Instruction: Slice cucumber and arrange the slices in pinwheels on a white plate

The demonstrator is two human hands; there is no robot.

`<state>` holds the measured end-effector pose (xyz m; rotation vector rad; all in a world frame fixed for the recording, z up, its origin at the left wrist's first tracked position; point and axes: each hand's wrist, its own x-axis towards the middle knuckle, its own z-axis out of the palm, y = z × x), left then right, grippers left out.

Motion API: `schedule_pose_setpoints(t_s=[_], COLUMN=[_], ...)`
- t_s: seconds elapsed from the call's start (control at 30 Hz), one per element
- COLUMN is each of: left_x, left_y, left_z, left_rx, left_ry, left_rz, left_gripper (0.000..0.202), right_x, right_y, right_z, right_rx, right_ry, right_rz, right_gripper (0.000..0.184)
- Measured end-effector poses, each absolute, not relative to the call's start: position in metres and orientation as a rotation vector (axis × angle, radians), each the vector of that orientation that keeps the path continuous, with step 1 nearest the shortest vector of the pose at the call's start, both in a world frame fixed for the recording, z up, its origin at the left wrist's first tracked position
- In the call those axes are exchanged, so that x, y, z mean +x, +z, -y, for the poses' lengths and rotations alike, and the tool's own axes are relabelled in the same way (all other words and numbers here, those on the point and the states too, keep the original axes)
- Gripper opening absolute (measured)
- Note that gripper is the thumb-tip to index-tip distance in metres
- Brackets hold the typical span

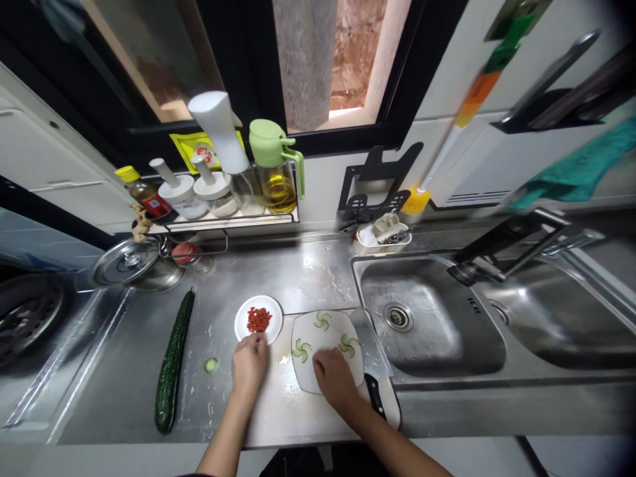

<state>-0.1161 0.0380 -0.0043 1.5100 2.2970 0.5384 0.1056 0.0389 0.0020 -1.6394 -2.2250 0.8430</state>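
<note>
My left hand [250, 364] is at the near rim of a small round white plate [239, 322], its fingers curled together. Chopped red pieces [259, 319] lie in a pile on that plate. My right hand [335, 377] hovers over or rests on a squarish white plate [305, 383], fingers closed; anything in them is hidden. Thin cucumber slices are fanned into pinwheels on this plate: one at the back [322, 321], one at the left [301, 350] and one at the right [348, 345]. Under the plate is a white cutting board [278, 417].
A cleaver [375, 354] lies at the board's right edge. A whole cucumber [173, 364] and a cucumber slice [211, 365] lie on the steel counter at left. Right of the board is a double sink [432, 318] with a faucet [511, 248]. A rack [233, 222] of seasonings stands behind.
</note>
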Motion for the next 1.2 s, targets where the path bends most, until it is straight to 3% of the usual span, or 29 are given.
schedule_pose_setpoints(t_s=[0.53, 0.87, 1.2], left_x=[-0.145, -0.150, -0.119], left_y=[-0.011, -0.007, 0.011], left_z=[-0.057, -0.050, -0.035], left_rx=[1.643, 1.482, 1.184], left_ry=[0.313, 0.461, 0.725], left_rz=[-2.296, -2.319, -2.200], left_gripper=[0.027, 0.018, 0.033], right_x=[0.112, 0.110, 0.109], right_y=[0.004, 0.007, 0.003], right_z=[-0.030, -0.032, -0.033], right_rx=[-1.594, -1.603, -1.576], right_ry=[0.863, 0.902, 0.900], right_rz=[2.241, 2.262, 2.257], right_gripper=[0.019, 0.017, 0.016])
